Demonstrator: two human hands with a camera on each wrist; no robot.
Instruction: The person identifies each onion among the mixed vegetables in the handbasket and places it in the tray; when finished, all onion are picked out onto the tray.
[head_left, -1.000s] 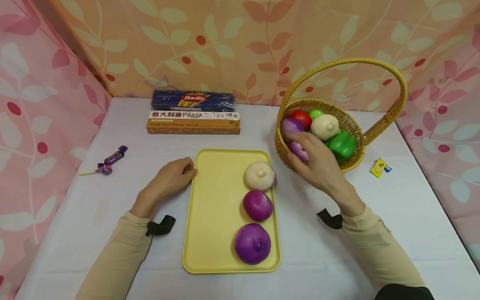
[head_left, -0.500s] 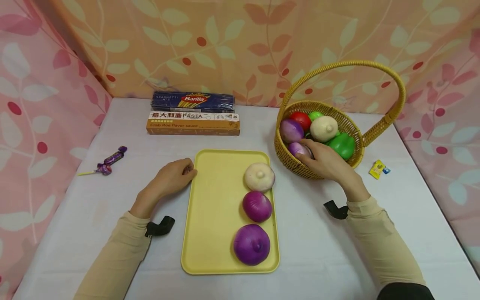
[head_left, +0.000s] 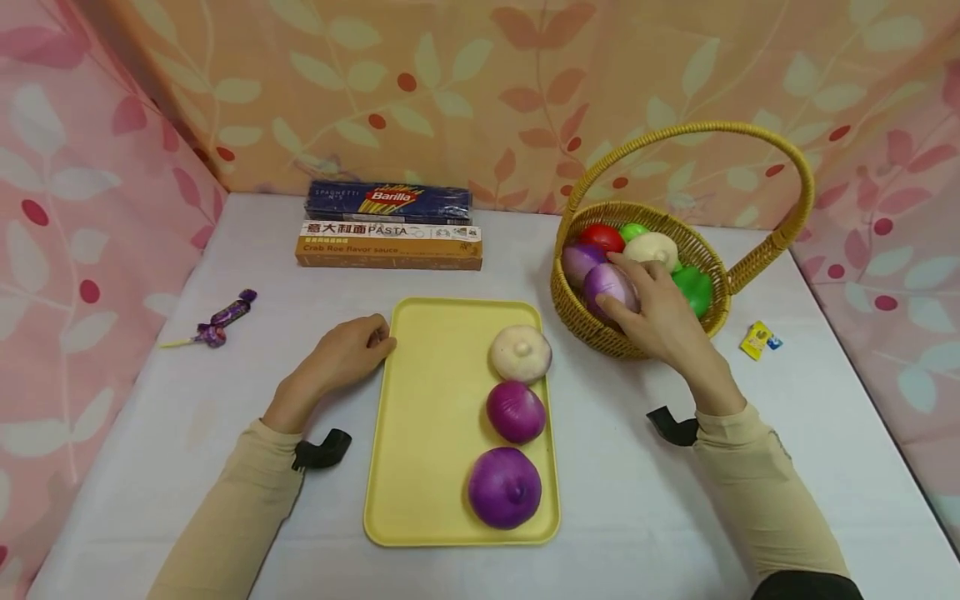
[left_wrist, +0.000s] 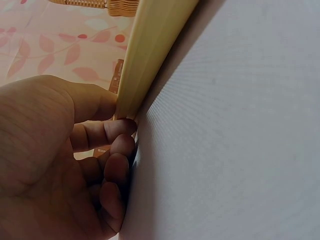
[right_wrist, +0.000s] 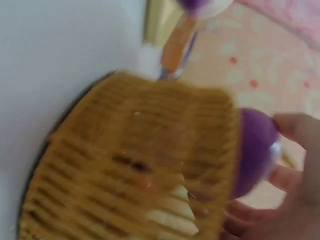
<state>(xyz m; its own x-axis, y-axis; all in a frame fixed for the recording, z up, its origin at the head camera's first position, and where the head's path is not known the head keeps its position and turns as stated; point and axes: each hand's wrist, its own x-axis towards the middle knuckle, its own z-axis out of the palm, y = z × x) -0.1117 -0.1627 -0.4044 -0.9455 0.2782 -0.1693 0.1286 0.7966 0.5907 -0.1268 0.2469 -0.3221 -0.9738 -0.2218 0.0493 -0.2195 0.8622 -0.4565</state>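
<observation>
We have our right hand (head_left: pixel 660 321) in the wicker basket (head_left: pixel 592 321), its fingers (head_left: pixel 626 271) curled over a purple onion (head_left: pixel 609 286) and gripping it. The onion sits just at the basket's near-left rim, raised against the inner wall, so it lies directly under and in front of our fingertips, with the palm behind it on the side toward us. The yellow tray (head_left: pixel 427 417) lies to the left of the basket and closer to us, near but not touching it; the line from onion to tray runs leftward and down over the wicker rim. Our right hand is plainly the nearer one. Our left hand (head_left: pixel 341 358) rests on the table (head_left: pixel 675 500) at the tray's left edge, fingers (left_wrist: pixel 107 132) loosely curled and touching the rim (left_wrist: pixel 145 55), holding nothing that we can see.

The onion is roundish, with no marked long axis, smooth and glossy, purple fading to a paler, whitish patch on top. In the right wrist view it shows as a purple dome (right_wrist: pixel 255 150) beyond the blurred weave, our fingers at its far side. It looks like a light, firm model rather than real produce.
</observation>
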